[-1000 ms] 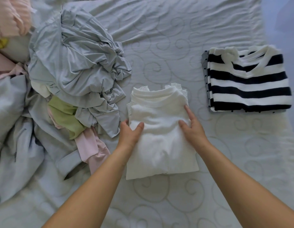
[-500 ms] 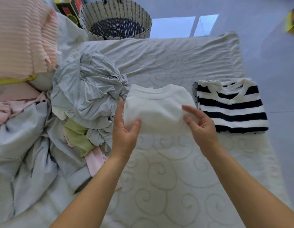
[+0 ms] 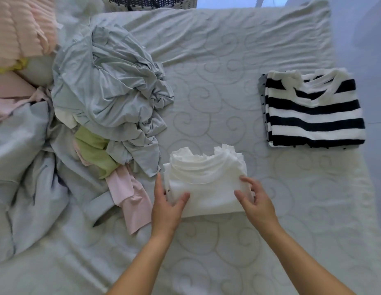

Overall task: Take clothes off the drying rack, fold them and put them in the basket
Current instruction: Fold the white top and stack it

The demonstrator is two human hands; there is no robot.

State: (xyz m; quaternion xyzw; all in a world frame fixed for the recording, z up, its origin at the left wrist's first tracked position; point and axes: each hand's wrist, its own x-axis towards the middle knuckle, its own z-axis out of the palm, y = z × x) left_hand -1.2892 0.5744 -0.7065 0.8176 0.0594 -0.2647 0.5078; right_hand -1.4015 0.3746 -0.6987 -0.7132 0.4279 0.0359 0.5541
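Flat on the pale swirl-quilted bedspread (image 3: 227, 81), just beside the crumpled grey clothes heap (image 3: 108, 86): folded white knit top (image 3: 206, 184). Pinched at its left edge by left hand (image 3: 166, 207), at its right by right hand (image 3: 258, 202), fingers curled.

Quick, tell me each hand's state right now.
Left hand: grips the folded white shirt at its left edge.
Right hand: grips the same shirt at its right edge.

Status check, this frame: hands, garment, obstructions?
Left hand, right hand grip folded white top, flat on bed. Basket beyond bed's far edge. Crumpled pile alongside, not blocking.
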